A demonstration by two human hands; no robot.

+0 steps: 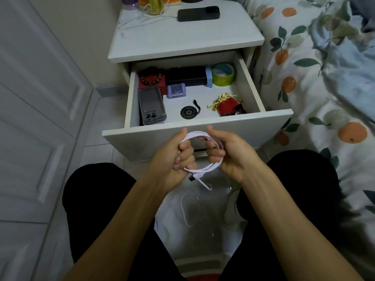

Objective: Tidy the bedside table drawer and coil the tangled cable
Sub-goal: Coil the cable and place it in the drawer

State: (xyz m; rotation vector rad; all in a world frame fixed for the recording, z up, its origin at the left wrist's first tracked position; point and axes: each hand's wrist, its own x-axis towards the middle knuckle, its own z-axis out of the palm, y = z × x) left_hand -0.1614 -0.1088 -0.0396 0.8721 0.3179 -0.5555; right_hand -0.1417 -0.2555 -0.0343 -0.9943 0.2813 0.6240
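Note:
A white cable (pixel 205 169) is wound into a loop of several turns and held in front of the open drawer (pixel 203 130). My left hand (pixel 174 157) grips the loop's left side and my right hand (pixel 229 153) grips its right side. The cable's plug end hangs loose just below the loop. Inside the drawer lie a clear phone case (pixel 151 106), a red box with a bead bracelet (pixel 151 79), a black box (pixel 185 75), a small purple box (pixel 176 90), a green tape roll (pixel 223 74), a black round disc (pixel 189 112) and a red pouch (pixel 226 105).
On top of the bedside table (pixel 182 37) a black phone (pixel 198 13) lies with a thin white cord (pixel 142 20) plugged in, beside bottles. A bed with a fruit-patterned cover (pixel 316 82) is at the right, a white wardrobe door (pixel 36 98) at the left. Another white cord (pixel 185 211) lies on the floor between my knees.

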